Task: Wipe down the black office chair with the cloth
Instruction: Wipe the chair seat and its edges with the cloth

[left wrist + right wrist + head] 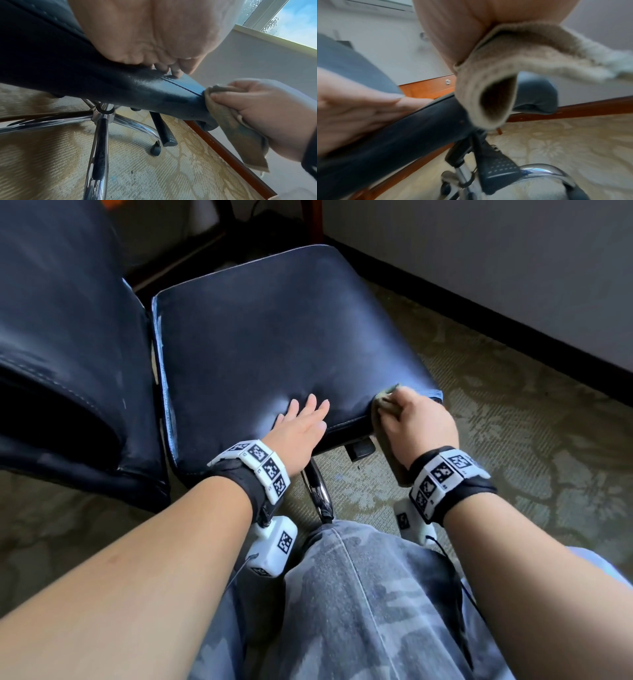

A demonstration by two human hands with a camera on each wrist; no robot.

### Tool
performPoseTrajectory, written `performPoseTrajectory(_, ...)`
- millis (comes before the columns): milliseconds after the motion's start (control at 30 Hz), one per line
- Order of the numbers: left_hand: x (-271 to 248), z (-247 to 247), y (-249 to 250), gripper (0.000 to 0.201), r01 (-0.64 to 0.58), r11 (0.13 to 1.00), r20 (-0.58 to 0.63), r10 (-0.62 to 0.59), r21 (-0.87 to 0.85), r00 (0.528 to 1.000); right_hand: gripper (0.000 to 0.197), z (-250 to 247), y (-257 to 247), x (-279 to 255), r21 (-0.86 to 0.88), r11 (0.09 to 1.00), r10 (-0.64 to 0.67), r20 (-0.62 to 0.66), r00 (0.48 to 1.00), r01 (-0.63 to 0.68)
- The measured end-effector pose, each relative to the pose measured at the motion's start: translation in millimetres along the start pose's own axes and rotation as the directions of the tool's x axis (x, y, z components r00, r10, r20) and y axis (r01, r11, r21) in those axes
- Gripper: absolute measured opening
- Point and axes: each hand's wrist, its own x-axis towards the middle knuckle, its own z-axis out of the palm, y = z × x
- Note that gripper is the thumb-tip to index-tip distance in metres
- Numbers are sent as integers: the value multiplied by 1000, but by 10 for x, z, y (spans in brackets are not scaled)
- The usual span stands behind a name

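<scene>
Chair seat [274,337] lies directly ahead of the person, on carpet [513,422]. Left hand [301,426] rests flat on the seat's near edge, fingers straight and spread. Right hand [421,419] grips the cloth [228,119], pressing it against the seat's near right corner; the loose end hangs below the seat.

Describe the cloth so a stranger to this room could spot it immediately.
Start at the black office chair seat that fills the middle of the head view, and go to its near right corner. There the right hand grips a beige cloth, bunched against the seat's edge with a loose tail hanging below. It is the only pale, fuzzy fabric against the smooth dark upholstery; the left hand lies flat and holds nothing.
</scene>
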Motion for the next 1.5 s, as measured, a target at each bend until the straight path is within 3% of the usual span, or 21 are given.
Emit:
performPoseTrajectory(67, 10, 7, -3, 54, 3, 1000, -14, -3, -4, 1000, 18, 142, -193, -80, 43, 978, -205, 75, 976, 202)
performPoseTrajectory(133, 6, 16, -58, 54, 10, 999, 8, -10, 46, 1000, 16, 168, -227, -92, 57, 952, -306, 139, 942, 301)
performPoseTrajectory(267, -18, 9, -76, 55, -14, 1000, 11, 14, -20, 1000, 22, 74, -51, 6, 24, 996, -85, 33, 996, 84)
performPoseTrajectory(333, -26, 24, -33, 59, -12, 999, 2, 12, -48, 1000, 18, 172, -193, -46, 39, 985, -171, 19, 985, 170)
performPoseTrajectory(400, -45, 44, -13, 70, 10, 992, -26, -13, -128, 1000, 16, 278, -349, -123, 91, 943, -328, 114, 938, 319)
performPoseTrajectory(433, -70, 44, -5, 78, 13, 990, -37, -18, -139, 999, 17, 275, -328, -109, 105, 938, -343, 149, 928, 330)
performPoseTrajectory(500, -117, 33, 0, 93, 22, 991, -38, -27, -132, 999, 21, 178, -166, -15, 78, 968, -246, 141, 959, 237)
performPoseTrajectory(600, -139, 5, 17, 102, 102, 978, -10, -105, -183, 994, 24, 134, -1, -10, 60, 994, -89, 24, 996, 87)
performPoseTrajectory(667, -134, 25, 17, 104, 118, 975, -16, -123, -190, 992, 18, 245, -194, -62, 64, 978, -202, 45, 978, 199)
performPoseTrajectory(733, -133, 56, -18, 105, 123, 977, -27, -129, -172, 991, 20, 340, -399, -97, 110, 936, -348, 174, 921, 333)
performPoseTrajectory(767, -138, 65, -39, 106, 124, 979, -30, -131, -164, 991, 24, 327, -398, -63, 111, 932, -362, 218, 906, 345)
performPoseTrajectory(833, -137, 66, -74, 108, 116, 980, -34, -124, -163, 992, 30, 229, -251, 43, 86, 956, -292, 222, 930, 280)
performPoseTrajectory(933, -132, 65, -80, 108, 120, 976, -38, -129, -180, 991, 31, 190, -78, 16, 80, 983, -171, 83, 982, 165)
performPoseTrajectory(1000, -131, 79, -65, 108, 124, 977, -46, -133, -171, 990, 26, 301, -272, -42, 61, 966, -256, 73, 964, 252)
performPoseTrajectory(1100, -147, 78, -82, 107, 122, 980, -38, -130, -157, 991, 28, 361, -432, -47, 74, 929, -370, 214, 904, 362)
performPoseTrajectory(1167, -148, 40, -105, 105, 116, 977, -20, -122, -178, 992, 34, 248, -283, 41, 52, 959, -284, 192, 939, 279)
performPoseTrajectory(1267, -141, 44, -96, 103, 112, 974, -30, -120, -199, 992, 25, 176, -145, -2, 54, 996, -78, 47, 996, 75)
performPoseTrajectory(1333, -142, 56, -106, 102, 117, 974, -40, -127, -191, 991, 23, 311, -367, -90, 47, 984, -177, 50, 983, 174)
performPoseTrajectory(1400, -149, 53, -103, 102, 109, 974, -23, -116, -197, 993, 22, 379, -515, -145, 67, 951, -308, 155, 939, 301)
performPoseTrajectory(1433, -157, 37, -101, 101, 108, 974, -17, -114, -200, 993, 20, 341, -481, -106, 54, 946, -323, 178, 930, 318)
performPoseTrajectory(1500, -166, 4, -93, 99, 103, 970, -21, -110, -219, 994, 21, 218, -325, -23, -17, 970, -238, 147, 960, 243)
